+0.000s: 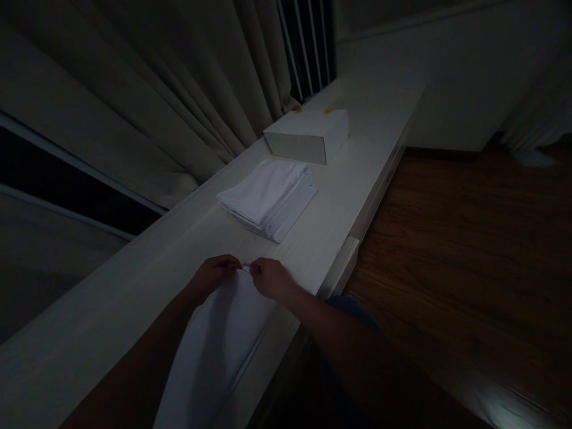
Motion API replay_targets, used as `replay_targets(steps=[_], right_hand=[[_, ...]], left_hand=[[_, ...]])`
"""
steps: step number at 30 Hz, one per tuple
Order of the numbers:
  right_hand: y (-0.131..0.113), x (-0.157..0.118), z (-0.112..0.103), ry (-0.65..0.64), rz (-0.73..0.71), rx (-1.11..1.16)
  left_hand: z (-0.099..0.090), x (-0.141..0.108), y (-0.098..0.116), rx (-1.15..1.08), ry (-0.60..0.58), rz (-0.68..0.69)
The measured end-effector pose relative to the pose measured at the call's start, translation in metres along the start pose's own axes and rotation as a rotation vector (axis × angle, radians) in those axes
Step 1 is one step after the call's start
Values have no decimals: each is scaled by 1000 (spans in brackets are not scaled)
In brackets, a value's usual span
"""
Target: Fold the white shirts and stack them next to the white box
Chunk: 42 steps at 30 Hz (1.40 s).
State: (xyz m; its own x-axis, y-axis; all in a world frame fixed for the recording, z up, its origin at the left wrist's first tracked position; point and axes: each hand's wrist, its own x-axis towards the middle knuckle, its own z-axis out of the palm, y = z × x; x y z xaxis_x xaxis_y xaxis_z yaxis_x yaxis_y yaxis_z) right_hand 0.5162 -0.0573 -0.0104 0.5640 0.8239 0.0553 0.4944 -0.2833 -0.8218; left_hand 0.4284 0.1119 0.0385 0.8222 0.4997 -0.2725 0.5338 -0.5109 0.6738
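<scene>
No words or numbers are showing that can be read.
Two small orange spots (328,111) are sitting by the far edge of the white box (304,126), but they are looking too tiny and dark to tell if they are letters, signs or just color.

The left hand (217,269) and the right hand (269,277) pinch one end of a white cloth (223,339) on the desk (179,256), near a folded stack (270,196).

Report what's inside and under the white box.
The white box hides its contents behind its top and sides. It rests on the white counter; the spot beneath is covered.
</scene>
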Motion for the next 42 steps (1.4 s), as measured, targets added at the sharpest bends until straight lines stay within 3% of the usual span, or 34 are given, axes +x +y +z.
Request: replay_targets(steps=[5, 10, 14, 19, 22, 26, 34, 38, 42], right_hand=[[4, 3, 6, -6, 15, 2], [2, 2, 2, -89, -37, -61], [-2, 1, -3, -114, -98, -202], [-7, -5, -1, -74, -68, -288], [-8, -9, -1, -67, -87, -309], [-9, -11, -7, -59, -83, -357], [-1, -23, -28, -29, -24, -368], [2, -32, -35, -31, -94, -383], [3, -37, -36, -136, -99, -454]], left_hand=[[1, -2, 5, -20, 7, 4], [2, -7, 7, -45, -7, 3], [1, -9, 7, -86, -70, -7], [2, -8, 8, -130, -135, 19], [4, -8, 9, -26, -71, 35], [15, -5, 5, 193, 132, 27], [68, 2, -1, 440, 467, 21], [82, -2, 0, 511, 500, 33], [86, -4, 3, 644, 518, -63]])
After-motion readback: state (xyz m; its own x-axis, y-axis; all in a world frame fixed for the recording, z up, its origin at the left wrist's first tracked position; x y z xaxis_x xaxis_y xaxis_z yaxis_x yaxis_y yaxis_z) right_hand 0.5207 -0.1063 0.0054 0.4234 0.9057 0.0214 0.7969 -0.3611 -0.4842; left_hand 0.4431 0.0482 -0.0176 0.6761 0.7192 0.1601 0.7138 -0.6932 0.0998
